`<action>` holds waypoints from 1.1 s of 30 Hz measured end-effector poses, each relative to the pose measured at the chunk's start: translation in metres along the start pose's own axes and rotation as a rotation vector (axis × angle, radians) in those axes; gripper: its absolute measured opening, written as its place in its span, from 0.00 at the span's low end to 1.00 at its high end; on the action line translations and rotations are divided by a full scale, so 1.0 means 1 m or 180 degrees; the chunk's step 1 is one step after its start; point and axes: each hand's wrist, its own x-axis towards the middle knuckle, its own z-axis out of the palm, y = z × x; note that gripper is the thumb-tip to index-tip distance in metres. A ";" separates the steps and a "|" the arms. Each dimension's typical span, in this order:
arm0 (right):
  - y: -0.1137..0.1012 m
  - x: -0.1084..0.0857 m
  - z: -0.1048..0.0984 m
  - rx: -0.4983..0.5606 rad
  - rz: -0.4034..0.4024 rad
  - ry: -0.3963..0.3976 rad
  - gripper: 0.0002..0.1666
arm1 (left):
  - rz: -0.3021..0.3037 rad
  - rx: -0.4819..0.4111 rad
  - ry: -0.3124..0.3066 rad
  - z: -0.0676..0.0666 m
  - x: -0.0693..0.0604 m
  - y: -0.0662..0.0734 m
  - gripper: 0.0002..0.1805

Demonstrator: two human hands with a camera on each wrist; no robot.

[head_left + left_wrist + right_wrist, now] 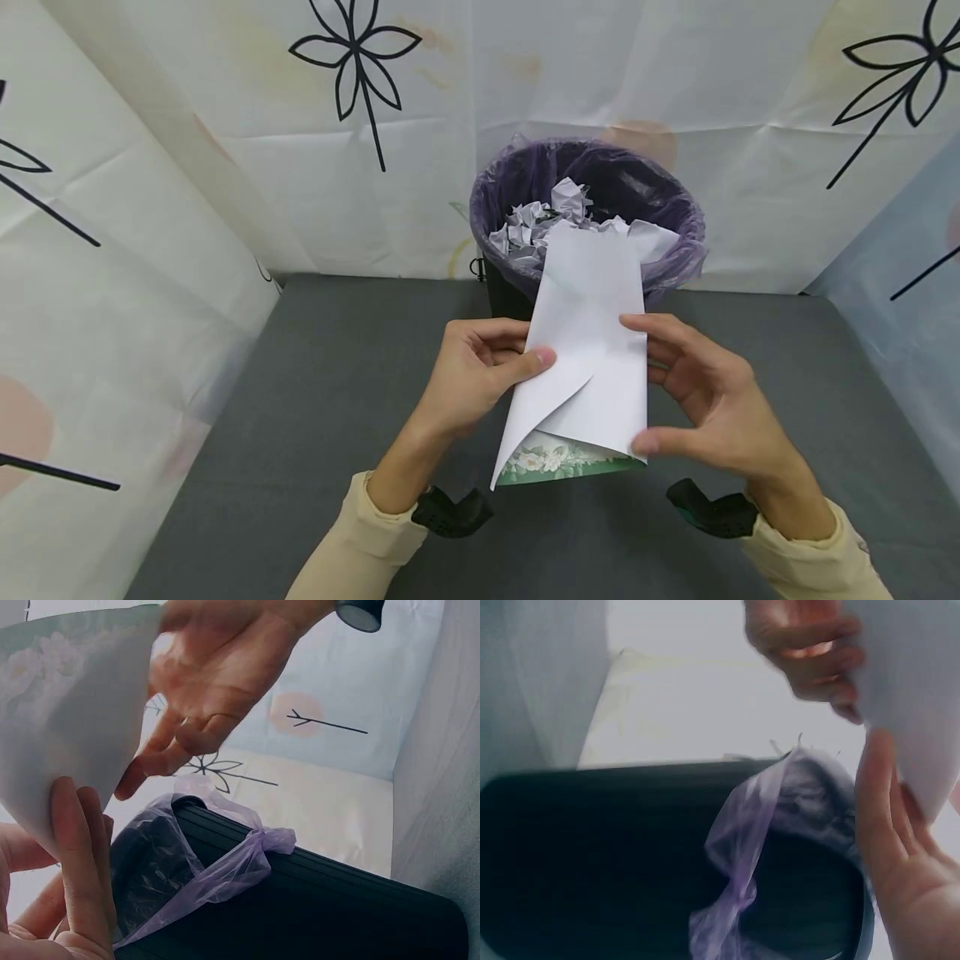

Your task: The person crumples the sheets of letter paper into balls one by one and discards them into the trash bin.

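A white sheet [585, 333] is folded into a tapering wrap, its lower opening showing a green floral inner side [562, 458]. The left hand [476, 375] pinches its left edge, thumb on top and fingers behind. At the right edge the right hand [712, 400] is spread, with thumb and fingertips at the paper and the palm away from it. In the left wrist view the floral side of the paper [60, 697] shows above the left hand's fingers [75, 855]. The right wrist view shows the plain paper [915, 690] beside the right hand [900, 840].
Behind the paper stands a black bin [337, 900] with a purple liner [675, 208], holding crumpled white paper [525, 225]. The grey tabletop [337, 375] is bordered by pale cloth walls [240, 83] printed with black flowers. Both wrists wear black straps.
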 end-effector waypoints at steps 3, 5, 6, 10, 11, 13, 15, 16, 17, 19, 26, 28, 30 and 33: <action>0.002 -0.002 -0.001 -0.0103 -0.0109 -0.0271 0.65 | 0.0035 -0.0076 0.0001 -0.001 0.000 0.000 0.16; 0.002 -0.003 0.000 -0.0175 -0.0148 -0.0252 0.66 | 0.0060 -0.0108 -0.0015 -0.001 0.000 -0.001 0.16; 0.002 -0.002 0.001 -0.0197 -0.0173 -0.0210 0.66 | 0.0075 -0.0120 -0.0027 -0.001 0.000 -0.001 0.16; 0.002 -0.002 0.003 -0.0292 -0.0242 0.0006 0.61 | 0.0103 -0.0130 -0.0057 0.000 -0.001 -0.002 0.16; 0.003 -0.001 0.004 -0.0290 -0.0273 0.0072 0.59 | 0.0100 -0.0144 -0.0054 0.001 -0.001 -0.002 0.16; 0.003 -0.001 0.006 -0.0301 -0.0305 0.0219 0.52 | 0.0114 -0.0173 -0.0064 0.002 -0.001 -0.002 0.16; 0.004 0.000 0.009 -0.0322 -0.0343 0.0366 0.46 | 0.0130 -0.0211 -0.0063 0.003 -0.001 -0.003 0.16; 0.004 0.000 0.010 -0.0345 -0.0345 0.0429 0.43 | 0.0138 -0.0220 -0.0059 0.003 -0.001 -0.004 0.15; 0.004 0.000 0.011 -0.0374 -0.0341 0.0488 0.40 | 0.0143 -0.0237 -0.0056 0.004 0.000 -0.004 0.15; 0.003 0.001 0.012 -0.0463 -0.0323 0.0579 0.37 | 0.0143 -0.0255 -0.0046 0.004 0.000 -0.005 0.15; 0.002 0.004 0.015 -0.0581 -0.0274 0.0801 0.29 | 0.0056 -0.0203 0.0010 0.005 0.001 -0.006 0.14; 0.003 0.005 0.015 -0.0615 -0.0241 0.0879 0.28 | 0.0039 -0.0159 0.0012 0.006 0.002 -0.006 0.14; 0.004 0.006 0.016 -0.0629 -0.0212 0.0996 0.27 | 0.0008 -0.0108 0.0008 0.007 0.002 -0.006 0.14; 0.004 0.007 0.017 -0.0690 -0.0161 0.1203 0.23 | -0.0039 -0.0029 -0.0011 0.008 0.001 -0.006 0.15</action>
